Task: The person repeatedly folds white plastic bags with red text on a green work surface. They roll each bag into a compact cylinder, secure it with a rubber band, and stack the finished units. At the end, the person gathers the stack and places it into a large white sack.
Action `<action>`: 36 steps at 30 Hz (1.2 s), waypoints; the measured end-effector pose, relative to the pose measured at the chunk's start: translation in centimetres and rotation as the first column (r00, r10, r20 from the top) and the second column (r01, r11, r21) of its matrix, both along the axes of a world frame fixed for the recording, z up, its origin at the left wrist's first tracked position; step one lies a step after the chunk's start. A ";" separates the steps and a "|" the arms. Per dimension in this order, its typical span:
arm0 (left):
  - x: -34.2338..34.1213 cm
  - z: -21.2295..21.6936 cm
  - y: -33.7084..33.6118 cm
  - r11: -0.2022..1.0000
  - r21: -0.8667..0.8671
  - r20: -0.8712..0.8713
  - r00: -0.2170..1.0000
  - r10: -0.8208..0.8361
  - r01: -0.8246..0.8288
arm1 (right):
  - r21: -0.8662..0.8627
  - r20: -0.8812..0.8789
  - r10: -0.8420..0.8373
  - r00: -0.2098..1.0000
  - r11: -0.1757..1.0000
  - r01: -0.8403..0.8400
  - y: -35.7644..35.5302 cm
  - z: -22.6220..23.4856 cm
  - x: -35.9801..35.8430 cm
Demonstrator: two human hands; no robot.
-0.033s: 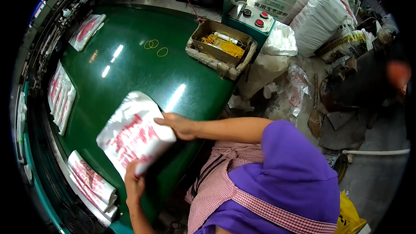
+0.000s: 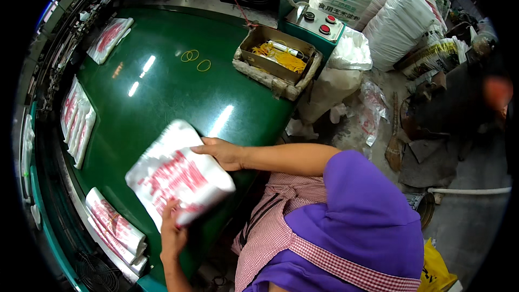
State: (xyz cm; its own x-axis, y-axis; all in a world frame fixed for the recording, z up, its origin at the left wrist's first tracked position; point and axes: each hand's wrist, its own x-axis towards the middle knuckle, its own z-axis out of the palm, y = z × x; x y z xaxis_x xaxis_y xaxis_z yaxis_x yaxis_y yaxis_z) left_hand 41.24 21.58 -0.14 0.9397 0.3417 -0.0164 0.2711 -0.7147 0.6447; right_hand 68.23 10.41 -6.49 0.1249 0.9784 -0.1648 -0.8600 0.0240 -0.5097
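Observation:
A thick stack of white plastic bags with red print (image 2: 175,181) lies tilted at the near edge of the green table (image 2: 178,97). My left hand (image 2: 173,233) comes up from below and grips the stack's near corner, with fingers on top. My right hand (image 2: 223,153) reaches in from the right and holds the stack's far right edge, thumb on top.
More stacks of printed bags lie at the table's left (image 2: 78,119), back left (image 2: 110,39) and near left (image 2: 116,232). Yellow rubber bands (image 2: 194,59) lie loose on the table. A cardboard box of bands (image 2: 275,59) stands beside a control panel with red buttons (image 2: 316,24). Large white sacks (image 2: 378,5) stand at the right.

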 end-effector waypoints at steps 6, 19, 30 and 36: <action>-2.6 0.4 1.7 0.930 -0.332 -0.449 0.894 -0.007 -0.159 | 0.323 0.943 -0.292 0.159 0.695 -0.643 -2.5 0.6 -0.2; 1.3 1.8 0.8 0.984 0.142 -0.234 0.969 -0.076 0.111 | -0.413 0.881 0.061 -0.469 0.579 -0.703 0.4 8.5 3.6; -1.8 1.1 -0.5 0.936 0.215 -0.364 0.867 0.342 -0.279 | -0.260 0.919 0.143 -0.367 0.920 -0.292 -0.3 6.6 1.8; 3.2 -0.3 -0.7 0.961 0.200 -0.066 0.975 0.210 -0.193 | -0.197 0.973 0.155 -0.173 0.946 -0.259 2.5 5.3 3.4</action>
